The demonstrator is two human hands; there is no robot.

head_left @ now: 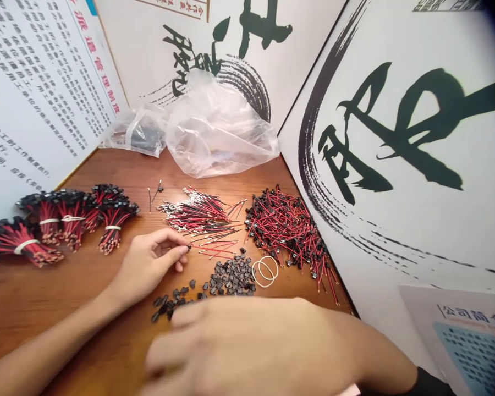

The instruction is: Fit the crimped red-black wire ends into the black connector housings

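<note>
Seen from the head camera, the left hand (148,264) reaches in from the lower left, its thumb and fingertips closed together on a small dark piece (188,248) at the centre of the frame; the piece is too small to make out clearly. The right hand (239,346) fills the bottom centre, blurred, with its fingers loosely together. It is just below a scatter of black plastic connector shells (231,278), and I cannot tell whether it holds anything.

On the wooden tabletop (45,286), a fan of red-and-black wires (198,217) with bare metal tips lies just above the left hand. To its right is a heap of red-and-black wires fitted with black connectors (289,236), and a few rubber bands (265,271) lie just below that heap. Banded wire bundles (61,220) sit at the left edge. Clear plastic bags (218,129) are piled at the top, against the calligraphy-printed wall panels (396,132). A text-covered notice board (45,82) stands at the upper left.
</note>
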